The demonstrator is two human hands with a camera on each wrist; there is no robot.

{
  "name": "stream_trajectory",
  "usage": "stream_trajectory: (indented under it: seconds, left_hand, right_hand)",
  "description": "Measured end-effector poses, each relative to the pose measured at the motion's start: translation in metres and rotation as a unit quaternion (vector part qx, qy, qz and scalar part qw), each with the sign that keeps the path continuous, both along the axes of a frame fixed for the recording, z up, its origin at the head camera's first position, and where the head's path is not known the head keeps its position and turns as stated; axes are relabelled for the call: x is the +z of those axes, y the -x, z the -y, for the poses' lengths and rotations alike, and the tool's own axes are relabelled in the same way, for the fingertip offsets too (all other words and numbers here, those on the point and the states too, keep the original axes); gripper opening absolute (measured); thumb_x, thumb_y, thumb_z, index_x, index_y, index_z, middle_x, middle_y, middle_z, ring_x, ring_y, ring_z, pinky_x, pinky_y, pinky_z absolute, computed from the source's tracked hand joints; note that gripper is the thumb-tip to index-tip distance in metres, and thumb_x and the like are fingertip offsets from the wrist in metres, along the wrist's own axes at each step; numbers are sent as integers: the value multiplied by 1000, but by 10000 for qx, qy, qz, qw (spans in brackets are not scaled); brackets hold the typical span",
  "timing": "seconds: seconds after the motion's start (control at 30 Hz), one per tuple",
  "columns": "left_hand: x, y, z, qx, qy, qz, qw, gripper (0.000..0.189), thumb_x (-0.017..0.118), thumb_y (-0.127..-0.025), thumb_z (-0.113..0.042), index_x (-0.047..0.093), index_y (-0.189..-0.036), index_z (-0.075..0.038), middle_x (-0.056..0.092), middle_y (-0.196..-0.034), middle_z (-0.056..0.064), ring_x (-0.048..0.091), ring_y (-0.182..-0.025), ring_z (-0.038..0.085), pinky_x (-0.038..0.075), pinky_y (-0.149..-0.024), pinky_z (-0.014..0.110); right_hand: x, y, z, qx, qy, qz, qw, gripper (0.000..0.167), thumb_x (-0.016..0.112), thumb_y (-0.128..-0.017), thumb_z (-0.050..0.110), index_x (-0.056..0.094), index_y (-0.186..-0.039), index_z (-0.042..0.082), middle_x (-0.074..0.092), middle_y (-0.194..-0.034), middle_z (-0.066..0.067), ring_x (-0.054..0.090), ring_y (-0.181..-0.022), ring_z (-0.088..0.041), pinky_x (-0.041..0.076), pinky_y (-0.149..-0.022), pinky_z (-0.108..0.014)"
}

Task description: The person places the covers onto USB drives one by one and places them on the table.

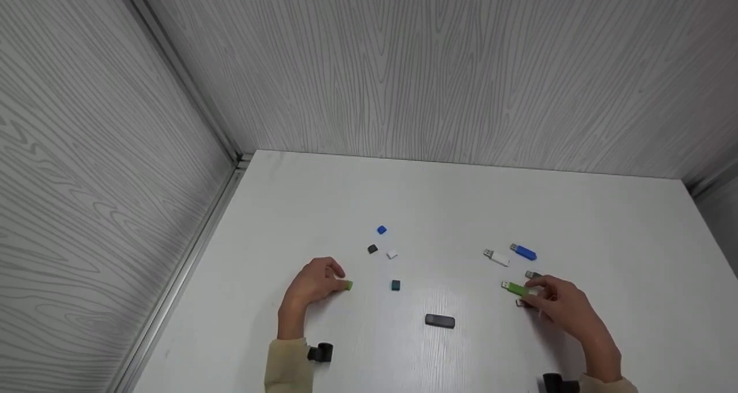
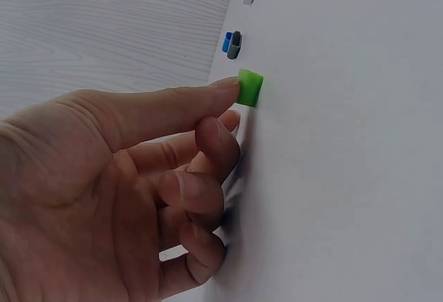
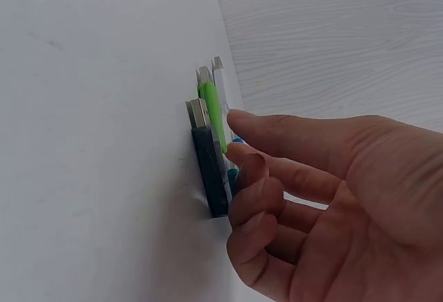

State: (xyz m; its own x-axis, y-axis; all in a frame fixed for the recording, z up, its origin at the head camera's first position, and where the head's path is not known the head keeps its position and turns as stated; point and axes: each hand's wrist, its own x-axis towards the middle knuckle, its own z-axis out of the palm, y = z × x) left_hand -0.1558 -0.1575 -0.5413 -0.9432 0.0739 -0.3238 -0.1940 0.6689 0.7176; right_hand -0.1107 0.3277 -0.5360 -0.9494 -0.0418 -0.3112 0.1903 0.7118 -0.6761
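My left hand [image 1: 314, 280] has its straight thumb against a small green cap [image 2: 250, 88] on the table; the index fingertip stands apart from it, the other fingers loosely bent. At the right, my right hand [image 1: 562, 303] is over a green USB stick [image 1: 515, 288], thumb and index finger parted around its rear end. In the right wrist view a gap shows between those two fingertips. A dark USB stick [image 3: 210, 167] lies beside the green one, partly under the hand in the head view. Another grey-dark stick [image 1: 533, 275] is partly hidden behind the fingers.
A white USB stick [image 1: 497, 258] and a blue USB stick [image 1: 523, 252] lie beyond the right hand. Between the hands are a blue cap [image 1: 381, 230], a black cap [image 1: 372, 248], a white cap [image 1: 392, 254], a teal cap [image 1: 395, 285] and a dark capped stick [image 1: 440, 321].
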Motion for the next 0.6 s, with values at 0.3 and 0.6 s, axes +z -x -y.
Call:
stream_trajectory:
  seconds: [0.3,0.6]
  left_hand:
    - [2,0,3,-174,-109,16,9998,18,82,-90,-20,76,-103,-9,65,-77,2,53,-69,15,43,-64,27]
    - [3,-2,1,-276,-9,55,9996,19,82,-87,-17,75,-103,-11,64,-84,3,55,-74,17,44,-66,29]
  right_hand:
    - [-3,1,-2,-64,-163,-71,9998,37,71,-101,26,70,-128,1,62,-84,-4,53,-69,-16,44,-58,-27]
    - [-3,2,2,-208,-328,36,9992,33,69,-101,24,72,-126,3,63,-87,-6,53,-75,-19,45,-61,-29]
